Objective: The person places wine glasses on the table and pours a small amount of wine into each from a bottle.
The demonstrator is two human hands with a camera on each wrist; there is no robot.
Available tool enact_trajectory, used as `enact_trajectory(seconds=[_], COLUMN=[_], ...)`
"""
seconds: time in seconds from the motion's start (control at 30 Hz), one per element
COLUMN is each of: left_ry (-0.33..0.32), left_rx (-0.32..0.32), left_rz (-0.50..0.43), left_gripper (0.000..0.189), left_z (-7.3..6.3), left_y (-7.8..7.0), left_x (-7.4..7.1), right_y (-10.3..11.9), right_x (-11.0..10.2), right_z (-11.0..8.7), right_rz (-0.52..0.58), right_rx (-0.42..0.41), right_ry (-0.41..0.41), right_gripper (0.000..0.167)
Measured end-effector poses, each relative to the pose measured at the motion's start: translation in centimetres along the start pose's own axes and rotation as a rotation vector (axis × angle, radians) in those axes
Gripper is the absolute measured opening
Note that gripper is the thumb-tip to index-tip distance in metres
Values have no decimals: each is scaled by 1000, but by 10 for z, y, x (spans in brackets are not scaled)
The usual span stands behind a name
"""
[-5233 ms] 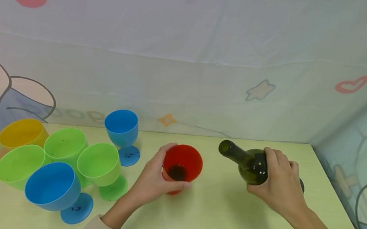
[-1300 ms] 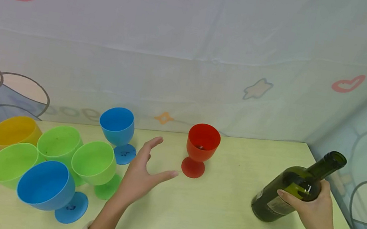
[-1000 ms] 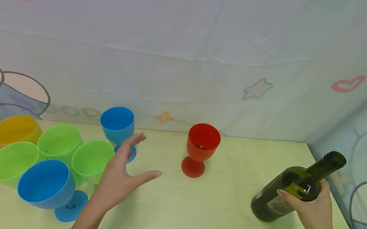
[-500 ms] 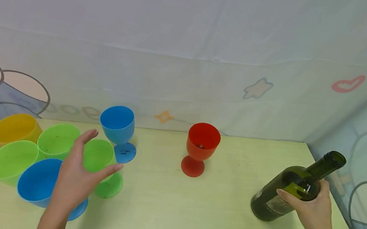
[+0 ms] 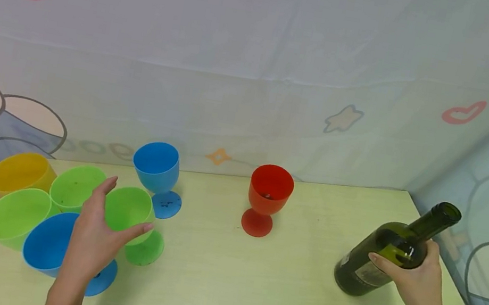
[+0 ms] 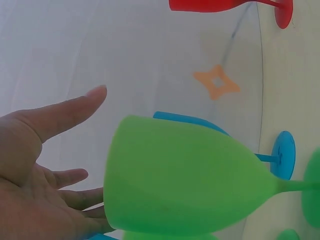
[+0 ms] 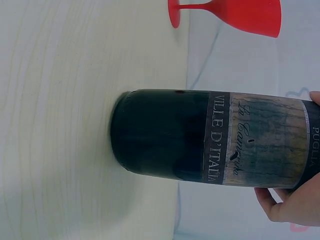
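Observation:
My left hand [image 5: 95, 238] is spread at a green goblet [image 5: 129, 214], thumb and fingers apart on either side of its bowl. In the left wrist view the straight fingers [image 6: 82, 197] come right up to the goblet's rim, and the thumb stands off from it. At the right, my right hand [image 5: 419, 281] grips a dark green wine bottle [image 5: 377, 261] around its upper body, neck up. The bottle's label [image 7: 265, 140] shows in the right wrist view, its base close over the table. A red goblet [image 5: 269, 192] stands upright between the hands, toward the back.
Left of the green goblet cluster two more green goblets [image 5: 17, 217], an orange goblet [image 5: 22, 174] and a blue goblet [image 5: 47, 243], partly hidden by my left hand. Another blue goblet [image 5: 156, 167] stands behind. A printed cloth [image 5: 258, 68] hangs along the table's [image 5: 221, 289] back edge.
The red goblet, earlier in my left hand, now stands on the table. That hand has moved left to the green goblet. The bottle, earlier tipped toward the red goblet, is now neck up farther right.

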State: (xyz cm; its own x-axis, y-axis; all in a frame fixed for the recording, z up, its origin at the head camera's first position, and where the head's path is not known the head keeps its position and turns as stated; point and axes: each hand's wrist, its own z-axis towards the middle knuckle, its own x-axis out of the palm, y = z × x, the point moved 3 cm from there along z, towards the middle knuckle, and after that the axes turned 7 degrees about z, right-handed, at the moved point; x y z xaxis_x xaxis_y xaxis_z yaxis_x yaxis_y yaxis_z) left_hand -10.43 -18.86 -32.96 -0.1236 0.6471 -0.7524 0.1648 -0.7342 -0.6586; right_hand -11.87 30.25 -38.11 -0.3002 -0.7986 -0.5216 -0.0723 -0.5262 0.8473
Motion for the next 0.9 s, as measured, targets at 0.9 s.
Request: enact_trajectory(seconds=[0.9], left_ry=[88], left_rx=[-15], left_rz=[108], left_gripper=[98], left_z=[7], left_y=[4], left_x=[3], right_y=[1], right_x=[0], right_z=[-1], right_rz=[6], right_rx=[-7], right_ry=[5], right_gripper=[84])
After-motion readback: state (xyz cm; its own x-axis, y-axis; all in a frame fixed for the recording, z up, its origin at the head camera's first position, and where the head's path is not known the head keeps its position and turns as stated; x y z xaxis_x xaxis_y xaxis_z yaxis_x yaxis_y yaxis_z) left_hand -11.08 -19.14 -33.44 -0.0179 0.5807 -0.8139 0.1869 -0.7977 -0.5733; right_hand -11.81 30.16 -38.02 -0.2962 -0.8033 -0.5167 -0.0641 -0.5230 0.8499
